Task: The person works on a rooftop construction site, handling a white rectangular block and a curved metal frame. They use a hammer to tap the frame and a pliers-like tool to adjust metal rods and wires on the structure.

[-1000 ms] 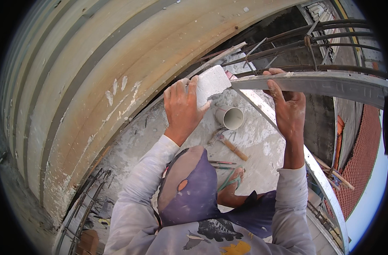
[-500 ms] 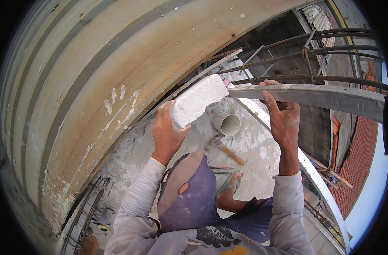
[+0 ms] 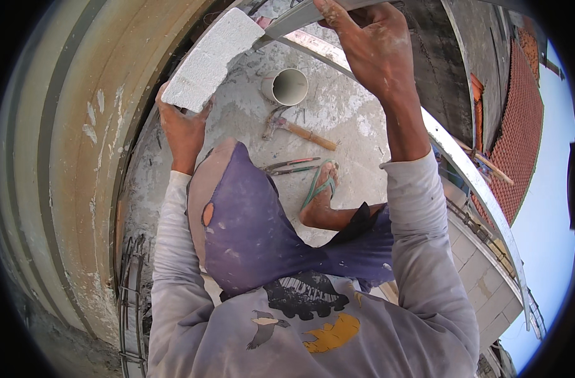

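My left hand (image 3: 183, 133) is closed round the lower end of a white, grainy block (image 3: 213, 60), which is tilted up to the right against the corrugated wall. The fingers behind the block are partly hidden. At the top, my right hand (image 3: 379, 53) grips a long grey metal bar (image 3: 303, 17) from below, its fingers partly hidden behind it. The bar's left end comes up to the block's upper right end; whether they touch I cannot tell. Below and between my hands, a white pipe (image 3: 268, 88) stands open end up, beside a wooden-handled hammer (image 3: 311, 135).
The curved-looking corrugated wall (image 3: 79, 164) rises close on my left. Long-handled pincers (image 3: 293, 166) lie near my sandalled foot (image 3: 322, 189). A pale metal rail (image 3: 467, 167) runs down the right side. Reinforcing bars (image 3: 128, 302) lie at lower left; a red tiled roof (image 3: 517, 120) is beyond.
My view has tilted down, so hands, block and bar sit higher in the picture and further left. Both hands keep their holds. The hammer and pincers show more fully.
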`<act>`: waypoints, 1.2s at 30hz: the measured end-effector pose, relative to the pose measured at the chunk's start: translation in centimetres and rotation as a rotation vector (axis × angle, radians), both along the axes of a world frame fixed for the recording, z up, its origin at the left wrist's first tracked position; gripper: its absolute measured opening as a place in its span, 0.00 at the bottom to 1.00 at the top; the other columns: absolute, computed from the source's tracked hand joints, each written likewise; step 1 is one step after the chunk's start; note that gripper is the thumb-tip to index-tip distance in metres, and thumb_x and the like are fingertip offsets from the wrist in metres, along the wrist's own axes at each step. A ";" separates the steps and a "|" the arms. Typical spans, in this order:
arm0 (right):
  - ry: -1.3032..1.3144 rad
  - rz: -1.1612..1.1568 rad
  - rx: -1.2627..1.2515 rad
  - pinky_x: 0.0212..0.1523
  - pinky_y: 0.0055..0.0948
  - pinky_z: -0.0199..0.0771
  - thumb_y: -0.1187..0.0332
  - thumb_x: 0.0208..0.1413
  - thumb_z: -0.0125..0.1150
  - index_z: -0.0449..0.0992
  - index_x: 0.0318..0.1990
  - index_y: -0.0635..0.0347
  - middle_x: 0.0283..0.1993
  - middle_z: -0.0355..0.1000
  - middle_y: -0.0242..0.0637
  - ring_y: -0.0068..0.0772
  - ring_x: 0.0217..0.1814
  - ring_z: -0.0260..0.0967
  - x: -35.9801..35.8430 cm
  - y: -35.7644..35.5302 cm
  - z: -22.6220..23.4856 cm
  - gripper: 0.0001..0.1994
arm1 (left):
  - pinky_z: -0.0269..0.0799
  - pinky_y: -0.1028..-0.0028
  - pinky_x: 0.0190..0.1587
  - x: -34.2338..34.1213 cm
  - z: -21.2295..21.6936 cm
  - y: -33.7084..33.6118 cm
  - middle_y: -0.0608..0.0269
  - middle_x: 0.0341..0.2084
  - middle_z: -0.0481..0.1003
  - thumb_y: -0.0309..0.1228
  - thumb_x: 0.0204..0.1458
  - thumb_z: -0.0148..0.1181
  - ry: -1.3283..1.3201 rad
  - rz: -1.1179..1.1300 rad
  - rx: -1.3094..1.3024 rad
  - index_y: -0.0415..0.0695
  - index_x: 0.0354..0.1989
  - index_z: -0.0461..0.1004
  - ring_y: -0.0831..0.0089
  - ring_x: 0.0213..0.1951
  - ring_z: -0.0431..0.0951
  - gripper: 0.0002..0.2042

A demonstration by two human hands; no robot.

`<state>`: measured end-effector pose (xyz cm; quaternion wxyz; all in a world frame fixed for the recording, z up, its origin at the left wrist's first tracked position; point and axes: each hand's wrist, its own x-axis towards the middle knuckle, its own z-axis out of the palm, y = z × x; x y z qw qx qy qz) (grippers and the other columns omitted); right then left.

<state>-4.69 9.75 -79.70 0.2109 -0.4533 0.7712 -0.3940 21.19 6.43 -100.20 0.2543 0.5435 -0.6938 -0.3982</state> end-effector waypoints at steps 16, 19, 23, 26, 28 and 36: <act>-0.113 -0.066 0.048 0.49 0.30 0.74 0.66 0.63 0.68 0.81 0.53 0.65 0.45 0.81 0.38 0.27 0.46 0.75 -0.7 1.6 -0.3 0.15 | 0.71 0.57 0.57 -0.2 0.2 1.0 0.45 0.50 0.76 0.31 0.41 0.82 -0.009 0.042 0.036 0.38 0.57 0.64 0.49 0.54 0.78 0.37; -0.109 -0.052 0.039 0.51 0.31 0.74 0.66 0.63 0.68 0.81 0.53 0.65 0.46 0.81 0.38 0.27 0.47 0.75 -0.6 1.4 -0.3 0.15 | 0.71 0.57 0.57 -0.4 0.2 0.8 0.46 0.50 0.76 0.30 0.41 0.82 0.028 0.050 0.053 0.39 0.58 0.64 0.50 0.54 0.78 0.37; -0.114 -0.060 0.075 0.54 0.31 0.73 0.67 0.63 0.68 0.80 0.53 0.65 0.46 0.81 0.39 0.29 0.50 0.75 -0.1 0.9 0.3 0.15 | 0.71 0.57 0.57 -0.5 0.3 0.4 0.46 0.50 0.76 0.30 0.40 0.83 0.020 0.042 0.049 0.40 0.58 0.64 0.50 0.55 0.78 0.38; -0.126 -0.070 0.090 0.56 0.32 0.73 0.66 0.62 0.69 0.80 0.53 0.64 0.46 0.81 0.39 0.30 0.51 0.76 -0.1 0.7 0.1 0.15 | 0.71 0.57 0.57 -0.6 0.2 0.4 0.46 0.50 0.76 0.29 0.40 0.83 0.034 0.051 0.062 0.40 0.57 0.64 0.50 0.55 0.77 0.38; -0.121 -0.068 0.081 0.56 0.32 0.73 0.66 0.62 0.69 0.80 0.54 0.64 0.46 0.81 0.39 0.30 0.51 0.76 -0.3 0.7 -0.1 0.16 | 0.70 0.57 0.58 -0.6 0.1 0.5 0.47 0.50 0.76 0.29 0.39 0.83 0.038 0.062 0.057 0.40 0.57 0.64 0.50 0.55 0.77 0.38; -0.108 -0.099 0.072 0.54 0.30 0.74 0.66 0.63 0.68 0.80 0.54 0.64 0.46 0.81 0.38 0.28 0.49 0.76 -0.3 0.9 -0.7 0.15 | 0.70 0.58 0.58 -1.1 0.5 0.5 0.48 0.50 0.76 0.27 0.38 0.82 0.087 0.099 0.095 0.40 0.56 0.66 0.51 0.55 0.77 0.36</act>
